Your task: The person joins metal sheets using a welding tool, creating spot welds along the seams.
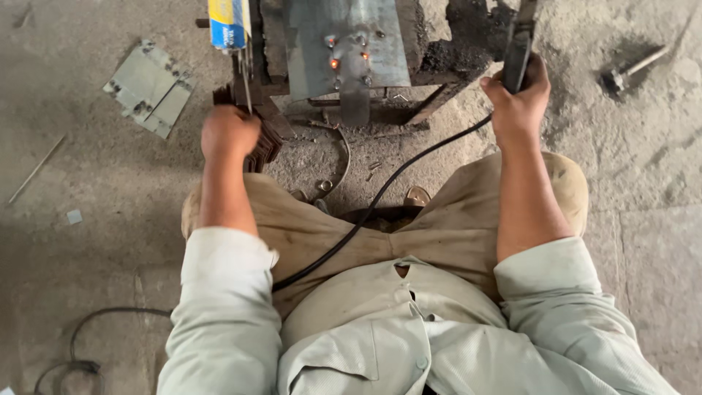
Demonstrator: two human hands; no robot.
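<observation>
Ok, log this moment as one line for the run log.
left hand: on stacked metal pieces | right hand: holds welding holder | steel plate: glowing weld spots

I read this as a rough metalworking or welding workshop. I see a bare, gritty grey concrete floor, a grey steel plate carrying glowing orange weld spots, a black welding cable, scrap riveted sheet-metal offcuts, and a steel hammer lying in the dust.
</observation>
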